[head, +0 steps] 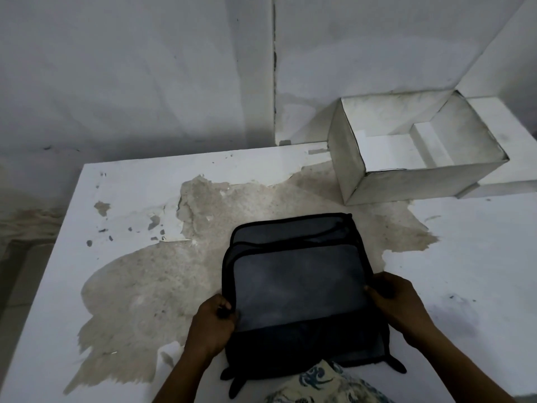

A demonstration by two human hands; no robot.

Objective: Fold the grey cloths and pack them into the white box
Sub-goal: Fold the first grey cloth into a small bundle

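Note:
A stack of grey cloths point(299, 283) with black trim lies on the table near its front edge. The top cloth is partly folded over, its upper layer lying flat. My left hand point(213, 324) pinches the left edge of the top cloth. My right hand point(398, 303) grips its right edge. The white box point(421, 181) stands open at the back right of the table, apart from the cloths, with only a small white insert visible inside.
The white table point(145, 181) has a large worn patch where its coating has peeled. White walls rise close behind the table and the box. A patterned garment point(316, 382) shows at the bottom edge.

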